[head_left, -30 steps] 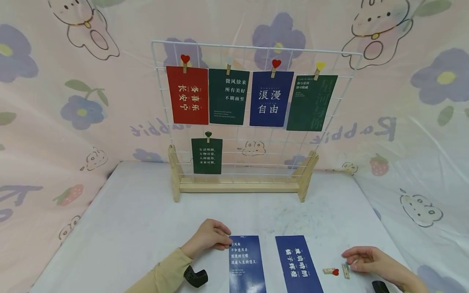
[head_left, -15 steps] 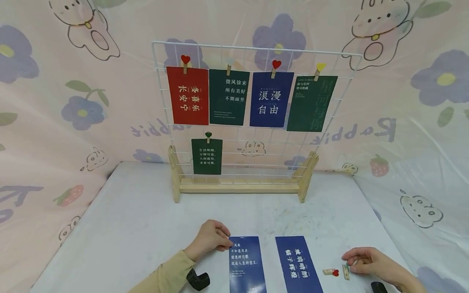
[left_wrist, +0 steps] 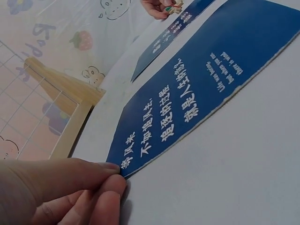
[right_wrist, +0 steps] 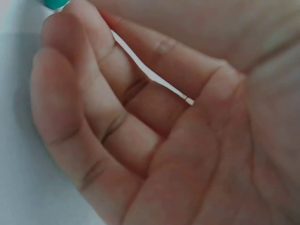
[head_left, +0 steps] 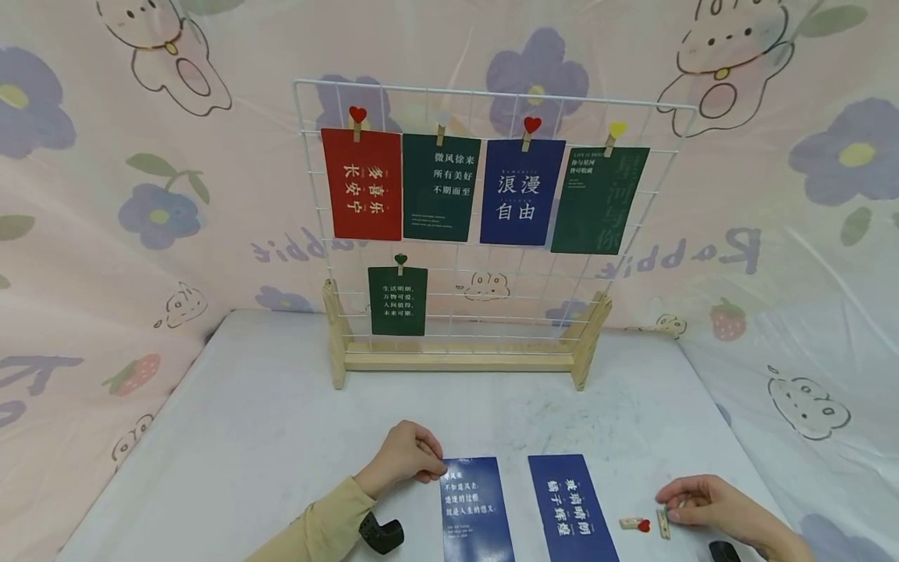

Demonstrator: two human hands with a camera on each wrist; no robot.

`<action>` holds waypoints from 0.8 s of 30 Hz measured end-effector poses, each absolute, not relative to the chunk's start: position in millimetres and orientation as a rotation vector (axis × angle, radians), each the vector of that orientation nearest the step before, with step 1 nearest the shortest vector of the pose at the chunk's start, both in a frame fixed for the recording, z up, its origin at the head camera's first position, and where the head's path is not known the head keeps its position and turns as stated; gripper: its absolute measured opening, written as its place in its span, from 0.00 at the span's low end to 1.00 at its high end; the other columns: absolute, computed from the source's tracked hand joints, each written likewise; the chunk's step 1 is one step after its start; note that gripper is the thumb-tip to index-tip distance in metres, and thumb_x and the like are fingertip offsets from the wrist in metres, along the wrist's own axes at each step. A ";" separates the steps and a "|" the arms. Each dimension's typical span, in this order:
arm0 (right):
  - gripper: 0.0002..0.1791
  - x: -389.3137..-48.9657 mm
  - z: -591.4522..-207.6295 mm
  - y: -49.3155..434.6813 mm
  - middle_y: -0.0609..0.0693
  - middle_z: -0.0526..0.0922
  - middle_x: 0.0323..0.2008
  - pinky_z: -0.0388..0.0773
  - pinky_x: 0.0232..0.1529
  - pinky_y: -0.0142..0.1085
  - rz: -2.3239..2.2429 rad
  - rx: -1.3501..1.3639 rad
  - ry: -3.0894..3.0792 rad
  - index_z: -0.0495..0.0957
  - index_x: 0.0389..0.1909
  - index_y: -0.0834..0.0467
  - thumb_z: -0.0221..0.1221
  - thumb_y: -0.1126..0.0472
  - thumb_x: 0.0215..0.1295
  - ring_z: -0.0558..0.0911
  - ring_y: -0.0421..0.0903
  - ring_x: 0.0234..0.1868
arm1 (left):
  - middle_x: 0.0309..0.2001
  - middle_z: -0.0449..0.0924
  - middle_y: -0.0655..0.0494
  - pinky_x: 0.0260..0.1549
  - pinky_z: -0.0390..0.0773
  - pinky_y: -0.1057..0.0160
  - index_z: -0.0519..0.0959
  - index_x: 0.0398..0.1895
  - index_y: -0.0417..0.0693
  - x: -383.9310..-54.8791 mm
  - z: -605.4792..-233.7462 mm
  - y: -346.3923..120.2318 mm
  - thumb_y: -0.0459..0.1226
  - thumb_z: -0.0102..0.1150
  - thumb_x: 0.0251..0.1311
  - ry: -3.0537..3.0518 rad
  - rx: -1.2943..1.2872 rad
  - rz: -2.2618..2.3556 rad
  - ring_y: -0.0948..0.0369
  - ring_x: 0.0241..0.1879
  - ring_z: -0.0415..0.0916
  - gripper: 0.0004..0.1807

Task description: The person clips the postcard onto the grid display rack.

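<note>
My left hand (head_left: 403,454) pinches the far left corner of a blue card (head_left: 477,511) with white lettering. In the left wrist view the thumb (left_wrist: 70,176) lies over that corner and the fingers curl below it. To the right lies a second blue card (head_left: 572,507), tilted. My right hand (head_left: 716,507) has its thumb and fingertips together on a small wooden clothespin (head_left: 663,524). A teal-green bit (right_wrist: 56,3) of it shows at the fingertips in the right wrist view. Another clothespin (head_left: 634,524), with a red heart, lies just left of it.
Behind the hands stands a white wire grid (head_left: 492,269) on a wooden base (head_left: 460,361). Clothespins hold a red card (head_left: 363,195), a blue card (head_left: 521,203) and several green ones on it. Black wrist devices (head_left: 381,534) sit by both wrists.
The far edge of the left blue card has shifted slightly toward me and right, with the left hand at its corner. The right hand and both clothespins look still.
</note>
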State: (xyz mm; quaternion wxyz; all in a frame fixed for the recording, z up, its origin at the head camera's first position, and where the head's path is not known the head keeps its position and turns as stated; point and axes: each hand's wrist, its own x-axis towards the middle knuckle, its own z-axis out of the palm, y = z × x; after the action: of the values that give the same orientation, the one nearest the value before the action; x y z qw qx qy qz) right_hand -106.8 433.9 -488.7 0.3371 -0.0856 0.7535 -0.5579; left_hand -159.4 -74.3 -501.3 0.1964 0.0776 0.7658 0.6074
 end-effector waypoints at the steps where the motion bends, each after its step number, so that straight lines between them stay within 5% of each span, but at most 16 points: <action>1: 0.14 -106.1 -488.3 433.9 0.52 0.81 0.35 0.78 0.34 0.31 -1.440 -0.209 1.980 0.73 0.47 0.78 0.55 0.69 0.67 0.78 0.40 0.33 | 0.19 0.81 0.48 0.17 0.81 0.63 0.79 0.24 0.33 -158.9 -500.8 -74.3 0.23 0.71 0.42 2.139 0.217 1.705 0.58 0.17 0.80 0.08; 12: 0.14 -105.5 -485.6 431.2 0.51 0.81 0.34 0.76 0.33 0.31 -1.390 -0.171 2.015 0.76 0.46 0.74 0.56 0.67 0.67 0.77 0.40 0.32 | 0.19 0.80 0.52 0.17 0.79 0.65 0.81 0.25 0.35 -160.9 -495.9 -77.4 0.26 0.71 0.45 2.203 0.289 1.677 0.62 0.16 0.75 0.07; 24: 0.13 -106.7 -485.6 429.9 0.49 0.81 0.32 0.74 0.28 0.30 -1.391 -0.217 2.041 0.77 0.45 0.73 0.56 0.65 0.68 0.75 0.38 0.27 | 0.26 0.83 0.47 0.25 0.82 0.61 0.76 0.35 0.34 -170.1 -495.8 -85.5 0.29 0.66 0.55 2.094 0.301 1.761 0.59 0.23 0.79 0.08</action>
State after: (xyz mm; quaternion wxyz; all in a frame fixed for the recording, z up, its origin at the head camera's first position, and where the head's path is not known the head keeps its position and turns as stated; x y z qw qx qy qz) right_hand -106.7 429.9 -485.6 0.3251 -0.0828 0.7784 -0.5307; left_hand -170.1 -85.5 -495.8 0.1935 0.1074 0.7463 0.6277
